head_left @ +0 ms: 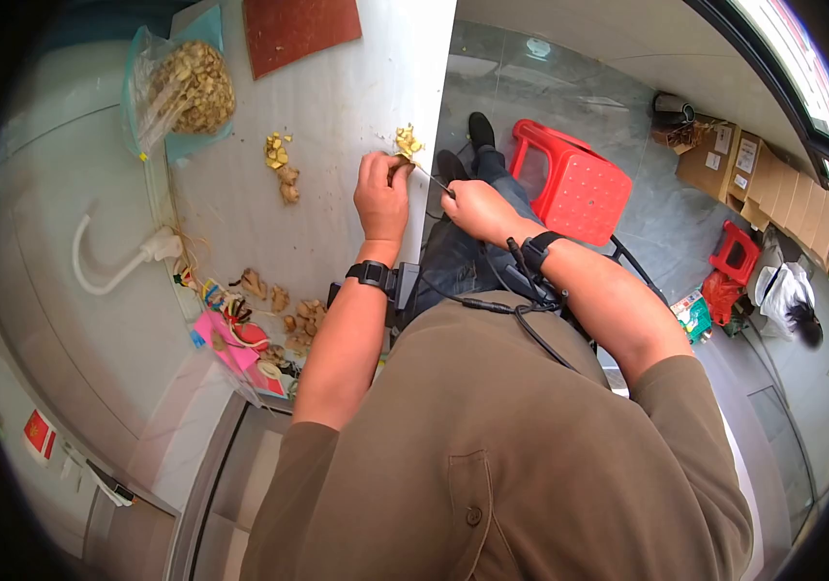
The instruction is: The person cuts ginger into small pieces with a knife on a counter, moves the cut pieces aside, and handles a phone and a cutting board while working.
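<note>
My left hand (pixel 381 197) is at the right edge of the white table (pixel 317 107), its fingers closed on a piece of ginger (pixel 401 167). A knife (pixel 434 178) is gripped in my right hand (pixel 484 209), its thin blade reaching to the ginger. Just beyond my left fingertips lies a small pile of yellow cut ginger (pixel 407 141). Further left on the table are more cut pieces (pixel 276 151) with a knobbly ginger root (pixel 288 184) beside them.
A bag of ginger pieces (pixel 203 87) and a reddish-brown board (pixel 300 34) lie at the table's far side. Several roots (pixel 306 318) sit near my left forearm. Right of my legs stands a red stool (pixel 584 194); cardboard boxes (pixel 748 169) are farther right.
</note>
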`<state>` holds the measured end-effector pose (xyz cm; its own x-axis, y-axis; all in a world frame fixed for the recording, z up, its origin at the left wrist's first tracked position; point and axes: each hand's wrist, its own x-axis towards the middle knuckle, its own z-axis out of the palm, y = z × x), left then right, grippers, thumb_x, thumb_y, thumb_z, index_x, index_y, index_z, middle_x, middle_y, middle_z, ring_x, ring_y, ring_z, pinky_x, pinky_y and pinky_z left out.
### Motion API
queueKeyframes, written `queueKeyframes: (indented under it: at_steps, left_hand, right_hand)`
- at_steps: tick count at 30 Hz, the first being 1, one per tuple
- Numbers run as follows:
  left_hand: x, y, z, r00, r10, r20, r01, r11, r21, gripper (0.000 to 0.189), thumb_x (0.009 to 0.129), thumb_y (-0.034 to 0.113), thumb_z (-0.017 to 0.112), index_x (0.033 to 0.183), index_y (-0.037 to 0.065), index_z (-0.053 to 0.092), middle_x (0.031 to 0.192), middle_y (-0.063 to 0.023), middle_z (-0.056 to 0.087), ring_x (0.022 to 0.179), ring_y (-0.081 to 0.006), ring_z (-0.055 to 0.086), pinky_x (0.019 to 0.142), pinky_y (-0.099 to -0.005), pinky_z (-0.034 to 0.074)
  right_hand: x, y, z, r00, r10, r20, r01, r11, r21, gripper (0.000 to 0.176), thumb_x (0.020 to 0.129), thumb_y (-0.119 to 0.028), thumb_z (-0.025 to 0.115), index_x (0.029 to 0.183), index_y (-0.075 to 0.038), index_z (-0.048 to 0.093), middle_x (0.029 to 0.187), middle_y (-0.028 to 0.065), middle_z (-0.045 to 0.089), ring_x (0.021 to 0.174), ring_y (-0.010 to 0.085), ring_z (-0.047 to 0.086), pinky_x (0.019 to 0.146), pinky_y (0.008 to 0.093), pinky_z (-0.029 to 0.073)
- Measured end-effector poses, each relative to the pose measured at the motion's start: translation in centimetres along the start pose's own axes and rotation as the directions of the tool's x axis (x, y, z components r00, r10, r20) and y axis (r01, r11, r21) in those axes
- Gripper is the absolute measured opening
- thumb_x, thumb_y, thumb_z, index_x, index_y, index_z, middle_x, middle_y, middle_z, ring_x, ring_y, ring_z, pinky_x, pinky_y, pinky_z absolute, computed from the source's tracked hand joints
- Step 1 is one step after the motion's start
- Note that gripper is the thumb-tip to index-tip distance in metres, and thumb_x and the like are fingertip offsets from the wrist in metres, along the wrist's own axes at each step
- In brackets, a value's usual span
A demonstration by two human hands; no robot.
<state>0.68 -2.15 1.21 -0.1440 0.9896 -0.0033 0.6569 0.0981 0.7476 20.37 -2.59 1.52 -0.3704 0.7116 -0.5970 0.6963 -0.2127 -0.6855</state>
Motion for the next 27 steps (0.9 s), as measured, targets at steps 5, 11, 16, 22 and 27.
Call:
queueKeyframes:
  at_steps: [5,11,16,22,27]
  left_hand:
    - [0.1,0.0,0.0,1.000,-0.017,0.012,0.018,0.998,-0.066,0.016,0.096,0.003,0.082,0.106,0.003,0.070,0.115,-0.0117,0.069,0.086,-0.0287,0.073,0.076,-0.0381,0.061]
    - [-0.4,-0.1,-0.1,1.000,-0.014,0.023,0.015,0.998,-0.057,0.015,0.097,0.000,0.078,0.111,0.004,0.072,0.122,-0.0135,0.067,0.091,-0.0296,0.073,0.079,-0.0388,0.062]
    - [-0.4,-1.0,-0.2,0.992,0.116,-0.048,-0.114,0.993,0.038,0.015,0.098,-0.001,0.075,0.112,0.003,0.075,0.123,-0.0124,0.067,0.103,-0.0286,0.074,0.084,-0.0379,0.062]
    - [-0.4,-0.8,-0.2,0.991,0.125,-0.048,-0.120,0.988,0.095,0.017,0.096,-0.002,0.075,0.112,0.004,0.076,0.121,-0.0123,0.070,0.109,-0.0337,0.072,0.091,-0.0405,0.061]
    - [-0.4,-0.6,-0.3,0.991,0.121,-0.049,-0.117,0.990,0.073,0.018,0.095,-0.002,0.075,0.112,0.005,0.076,0.122,-0.0119,0.070,0.110,-0.0341,0.071,0.093,-0.0417,0.060]
  right_hand:
    - [1.7,-1.0,1.2,1.000,0.009,-0.010,-0.009,1.000,-0.013,0.039,0.107,-0.029,0.060,0.102,0.006,0.076,0.098,0.0333,0.076,0.095,0.0516,0.075,0.091,0.0580,0.059]
    - [1.7,-0.6,1.1,0.999,0.028,-0.036,-0.026,0.998,0.065,0.040,0.107,-0.030,0.059,0.104,0.007,0.076,0.100,0.0345,0.076,0.098,0.0520,0.075,0.092,0.0586,0.058]
    - [0.7,-1.1,0.0,0.998,0.043,-0.055,-0.036,0.992,0.123,0.040,0.108,-0.032,0.059,0.107,0.005,0.075,0.101,0.0345,0.075,0.098,0.0536,0.073,0.090,0.0584,0.057]
    - [-0.1,-1.0,-0.7,1.000,0.006,-0.029,-0.004,0.999,0.054,0.040,0.109,-0.032,0.058,0.103,0.005,0.073,0.097,0.0341,0.074,0.096,0.0539,0.072,0.089,0.0589,0.057]
    - [-0.2,-0.8,-0.6,0.999,0.003,-0.041,-0.001,0.999,0.053,0.039,0.108,-0.031,0.058,0.101,0.004,0.073,0.097,0.0335,0.075,0.095,0.0533,0.072,0.089,0.0589,0.057]
